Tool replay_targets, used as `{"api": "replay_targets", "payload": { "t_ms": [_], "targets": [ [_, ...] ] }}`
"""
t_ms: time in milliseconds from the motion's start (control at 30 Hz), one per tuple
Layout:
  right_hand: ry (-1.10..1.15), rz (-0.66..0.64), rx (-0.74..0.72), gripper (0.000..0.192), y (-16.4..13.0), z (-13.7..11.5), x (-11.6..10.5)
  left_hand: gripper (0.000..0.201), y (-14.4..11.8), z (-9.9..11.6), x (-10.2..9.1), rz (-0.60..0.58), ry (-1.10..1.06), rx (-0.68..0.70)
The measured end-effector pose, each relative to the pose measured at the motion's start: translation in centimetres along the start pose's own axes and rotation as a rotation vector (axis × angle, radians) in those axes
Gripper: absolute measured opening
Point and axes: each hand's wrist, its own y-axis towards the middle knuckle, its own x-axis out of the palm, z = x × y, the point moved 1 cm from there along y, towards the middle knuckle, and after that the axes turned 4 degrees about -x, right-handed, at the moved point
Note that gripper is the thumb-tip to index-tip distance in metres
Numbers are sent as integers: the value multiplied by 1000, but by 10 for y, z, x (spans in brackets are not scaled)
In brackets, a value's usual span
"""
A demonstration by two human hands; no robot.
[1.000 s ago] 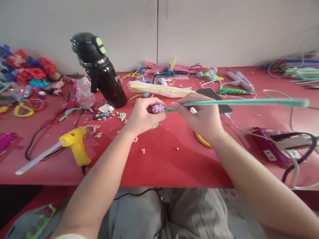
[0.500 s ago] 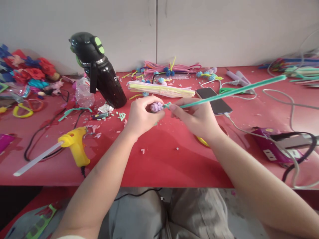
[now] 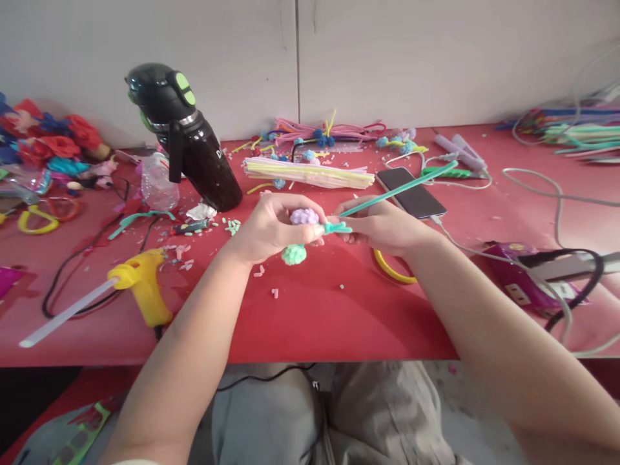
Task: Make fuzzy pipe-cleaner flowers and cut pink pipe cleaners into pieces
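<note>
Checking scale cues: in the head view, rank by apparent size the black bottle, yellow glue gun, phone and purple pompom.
1. black bottle
2. yellow glue gun
3. phone, close to the gun, which lies nearer the camera, so unsure
4. purple pompom

glue gun (image 3: 138, 284) left, phone (image 3: 411, 192) right

We see bare bench (image 3: 334, 323) in front of us. To the left, the glue gun (image 3: 138, 284) and black bottle (image 3: 186, 139) block passage; to the right, the phone (image 3: 411, 192), cables (image 3: 542, 194) and power strip (image 3: 533, 284) crowd it.
</note>
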Motion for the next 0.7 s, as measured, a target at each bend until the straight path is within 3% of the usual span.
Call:
{"api": "replay_targets", "payload": {
  "t_ms": [67,167,333,433,533,700],
  "targets": [
    [-71,-26,19,42,1,-1,-1,19,-2,2,3,-73,111,-5],
    [-178,14,8,38,2,-8,3,15,-3,1,7,-71,299,-13],
    [-316,246,-183,32,-2,-25,15,14,1,-6,4,162,403,20],
    [-360,311,-237,31,-6,-29,22,11,3,-8,2,326,373,93],
    [-270,308,-183,33,-8,-26,26,9,6,-8,1,418,246,134],
    [-13,194,-74,38,-6,-16,20,20,8,-7,2,384,-49,130]
  ]
}}
